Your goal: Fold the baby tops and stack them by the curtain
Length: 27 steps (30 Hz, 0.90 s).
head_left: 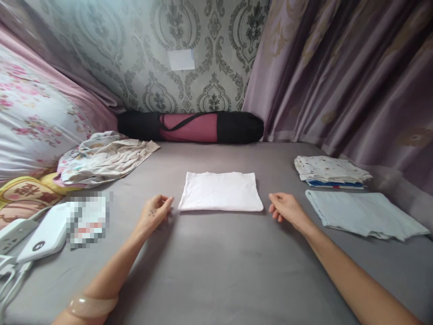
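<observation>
A white cloth (221, 192), folded into a flat rectangle, lies on the grey sheet (230, 262) in front of me. My left hand (157, 213) hovers just off its left edge, fingers loosely bent, with nothing in them. On the other side, my right hand (286, 208) is a short way off the cloth's right corner. Its fingers are loosely curled and a little apart, also holding nothing. Neither hand touches the cloth. To the right of my right hand lies a folded pale blue cloth (361, 214).
Behind the blue cloth sits a folded patterned stack (331, 169). A crumpled printed cloth (108, 158) lies at left, near a white power bank (49, 232), a power strip (15, 234) and cables. A black and maroon rolled bag (189, 127) lies along the wall.
</observation>
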{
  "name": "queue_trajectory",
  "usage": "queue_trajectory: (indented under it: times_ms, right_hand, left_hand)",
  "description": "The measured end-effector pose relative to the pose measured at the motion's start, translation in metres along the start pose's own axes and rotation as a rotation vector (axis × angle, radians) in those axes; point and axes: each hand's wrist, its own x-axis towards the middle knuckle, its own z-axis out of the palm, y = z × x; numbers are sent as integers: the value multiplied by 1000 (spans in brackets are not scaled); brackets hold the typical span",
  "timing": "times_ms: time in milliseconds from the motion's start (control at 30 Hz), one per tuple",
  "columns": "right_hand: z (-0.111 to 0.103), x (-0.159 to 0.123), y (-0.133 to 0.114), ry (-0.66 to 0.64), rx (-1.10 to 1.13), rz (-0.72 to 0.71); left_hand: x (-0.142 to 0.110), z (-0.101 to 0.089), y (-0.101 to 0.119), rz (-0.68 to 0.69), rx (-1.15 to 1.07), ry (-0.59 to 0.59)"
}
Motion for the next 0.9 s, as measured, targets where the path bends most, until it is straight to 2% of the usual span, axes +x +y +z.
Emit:
queue_trajectory:
  times_ms: [67, 100, 133, 200, 267, 333, 433, 567, 633, 800, 900]
  right_hand:
    - [11, 7, -13, 104, -132, -171]
    - [23, 11, -22, 121, -208, -278]
    - [38, 13, -32, 127, -295, -399]
    - [76, 18, -53, 53, -454, -647]
    - [113, 22, -69, -48, -616, -759]
    - [141, 27, -77, -52, -719, -752]
    - [159, 37, -74, -47, -745, -720]
    - [158, 43, -63, -19, -688, -733]
    - [157, 42, -60, 36, -674, -712]
    - [161, 35, -60, 250, -657, -544]
    - [161, 35, -63, 291, -699, -441]
  left_hand:
    - [6, 9, 11, 202, 113, 117]
    - [10, 17, 19, 311, 164, 125]
    - [14, 29, 29, 413, 212, 90]
    - [24, 58, 50, 532, 305, 1]
    - [34, 88, 66, 575, 445, -41]
    - [43, 110, 72, 556, 534, -5]
    - [52, 126, 67, 526, 588, 20]
    - [56, 126, 56, 549, 622, 38]
    - [56, 125, 54, 548, 650, 46]
    - [56, 125, 53, 537, 727, 82]
    - [57, 126, 54, 515, 759, 79]
